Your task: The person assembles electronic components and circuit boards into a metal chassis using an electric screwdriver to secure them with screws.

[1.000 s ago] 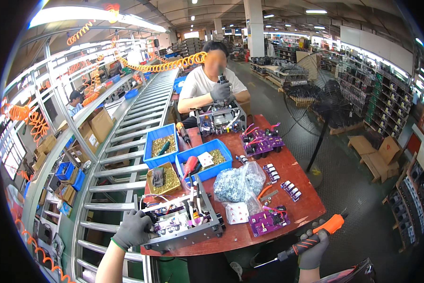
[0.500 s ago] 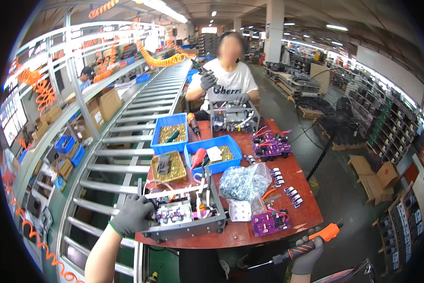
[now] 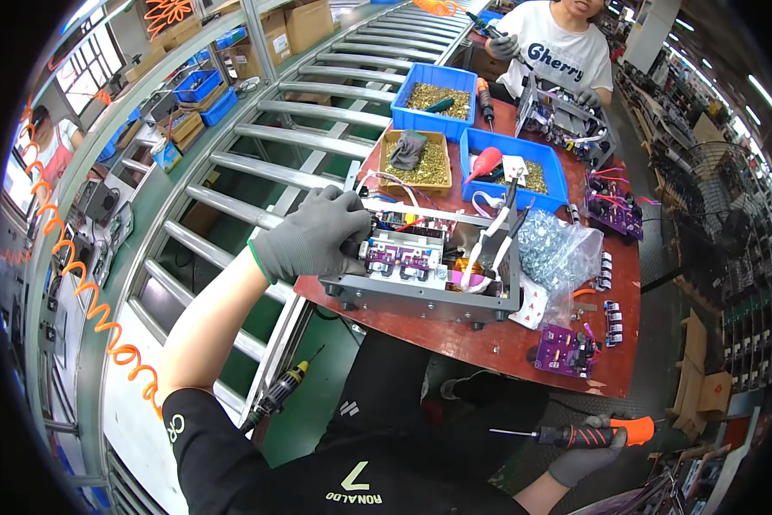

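My left hand [image 3: 313, 236], in a grey glove, grips the left end of an open metal device chassis [image 3: 420, 300] at the table's near edge. Its fingers curl over the chassis rim, and their tips are partly hidden. Inside the chassis are small purple circuit boards [image 3: 399, 262], white cables and a copper-coloured coil. My right hand [image 3: 588, 455], also gloved, is wrapped round an electric screwdriver [image 3: 566, 436] with an orange end. That screwdriver is held low, off the table's near right side, its thin bit pointing left and apart from the chassis.
Blue bins [image 3: 435, 94] and a yellow tray [image 3: 418, 163] of brass screws stand behind the chassis. A bag of small parts [image 3: 558, 249] and a purple board [image 3: 566, 350] lie right of it. Across the table a person handles another chassis [image 3: 566, 120]. A roller conveyor [image 3: 231, 202] runs along the left.
The view has tilted down and turned left, so the table appears higher and further right. My left hand keeps its hold on the chassis; my right hand still holds the screwdriver low.
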{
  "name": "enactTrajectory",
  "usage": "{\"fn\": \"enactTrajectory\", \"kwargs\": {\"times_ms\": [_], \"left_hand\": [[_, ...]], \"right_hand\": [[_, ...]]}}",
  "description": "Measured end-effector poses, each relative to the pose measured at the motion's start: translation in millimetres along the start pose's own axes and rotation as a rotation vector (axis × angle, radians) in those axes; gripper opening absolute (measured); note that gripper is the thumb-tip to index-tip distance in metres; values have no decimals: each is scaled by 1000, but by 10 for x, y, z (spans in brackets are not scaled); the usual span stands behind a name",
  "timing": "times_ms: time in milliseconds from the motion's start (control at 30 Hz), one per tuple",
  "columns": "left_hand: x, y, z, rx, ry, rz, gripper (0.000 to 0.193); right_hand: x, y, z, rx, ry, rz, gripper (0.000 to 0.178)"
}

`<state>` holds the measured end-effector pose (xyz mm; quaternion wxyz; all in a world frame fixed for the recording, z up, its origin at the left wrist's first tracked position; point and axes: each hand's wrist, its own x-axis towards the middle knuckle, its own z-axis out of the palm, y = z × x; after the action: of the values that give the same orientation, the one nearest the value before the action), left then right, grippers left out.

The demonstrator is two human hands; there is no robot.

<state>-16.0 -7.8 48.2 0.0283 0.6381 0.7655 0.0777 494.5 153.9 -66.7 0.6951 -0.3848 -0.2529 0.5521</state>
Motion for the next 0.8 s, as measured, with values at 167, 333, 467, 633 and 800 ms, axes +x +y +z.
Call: {"fn": "enactTrajectory", "kwargs": {"times_ms": [167, 333, 467, 633, 800], "left_hand": [[50, 4, 60, 23, 39, 66, 47], [78, -41, 56, -2, 39, 69, 48], [87, -45, 56, 73, 45, 107, 48], [104, -66, 88, 79, 55, 108, 47], [112, -29, 97, 42, 98, 149, 44]], "right_hand": [[-16, 41, 29, 3, -45, 30, 40], [-85, 68, 198, -19, 4, 26, 41], [-99, 86, 307, -76, 49, 14, 43], [-68, 132, 298, -54, 17, 39, 46], [-23, 153, 215, -4, 3, 62, 48]]}}
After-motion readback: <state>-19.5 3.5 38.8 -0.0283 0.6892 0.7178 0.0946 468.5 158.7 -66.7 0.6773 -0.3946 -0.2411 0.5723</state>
